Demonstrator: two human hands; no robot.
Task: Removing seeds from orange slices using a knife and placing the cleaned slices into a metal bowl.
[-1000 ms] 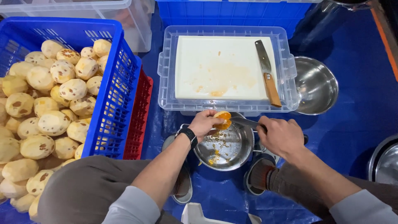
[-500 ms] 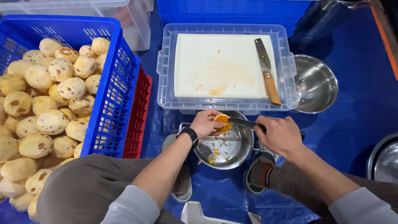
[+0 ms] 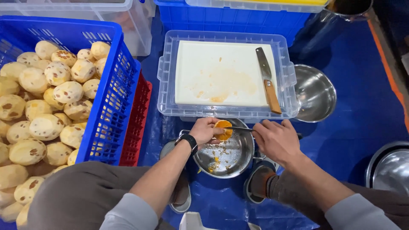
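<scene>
My left hand (image 3: 205, 131) grips an orange fruit half (image 3: 223, 130) with its cut face up, over a small steel pot (image 3: 224, 155). My right hand (image 3: 277, 139) holds a thin metal tool (image 3: 238, 127) whose tip touches the fruit's flesh. Bits of pulp and seeds lie in the pot's bottom. Beyond my hands, a clear plastic tub (image 3: 166, 81) carries a stained white cutting board (image 3: 223, 73), and a wooden-handled knife (image 3: 268, 81) lies along the board's right side.
A blue crate (image 3: 108, 98) of several peeled pale fruits (image 3: 44, 100) stands at the left, with a red crate (image 3: 136, 127) beside it. An empty steel bowl (image 3: 314, 93) sits right of the tub, another steel vessel (image 3: 390, 168) at the far right. Blue sheet (image 3: 362, 115) covers the floor.
Both hands have stayed over the pot. The tool's tip has shifted slightly across the fruit half, and my left hand has turned the fruit a little.
</scene>
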